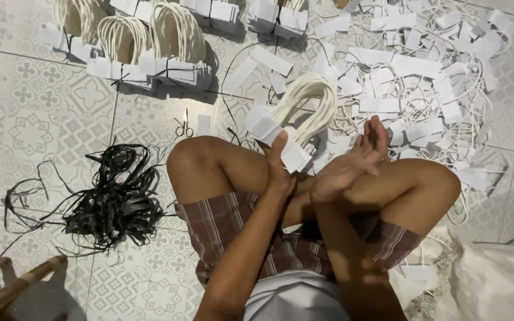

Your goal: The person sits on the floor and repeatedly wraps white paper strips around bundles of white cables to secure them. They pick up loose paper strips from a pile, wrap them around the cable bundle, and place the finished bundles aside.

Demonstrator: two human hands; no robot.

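The person sits cross-legged on the pale patterned floor tiles (31, 119), bare knees wide, in plaid maroon shorts (227, 226). Their left hand (279, 163) is raised above the knees, its fingers clamped on a thick bundle of cream cord loops with white paper tabs at their ends (298, 113); the loops arch upward and away from the hand while the tabs fan out against the palm and below it. The right hand (352, 157) is just beside the bundle, on its right, fingers stretched out and close together, holding nothing that I can make out; whether its fingertips touch the tabs I cannot tell.

Beyond the knees, to the right, a wide loose heap of the same white paper tabs and cream cords (417, 77) covers the floor. Along the far edge on the left stand tied bundles of cord loops with tabs (150, 47), set in a row. A small pair of scissors (184, 126) lies on the tiles near the left knee. Further left, a tangle of black plastic strips (111, 199) sprawls over the floor, and the end of a wooden stool (7, 285) shows in the near corner
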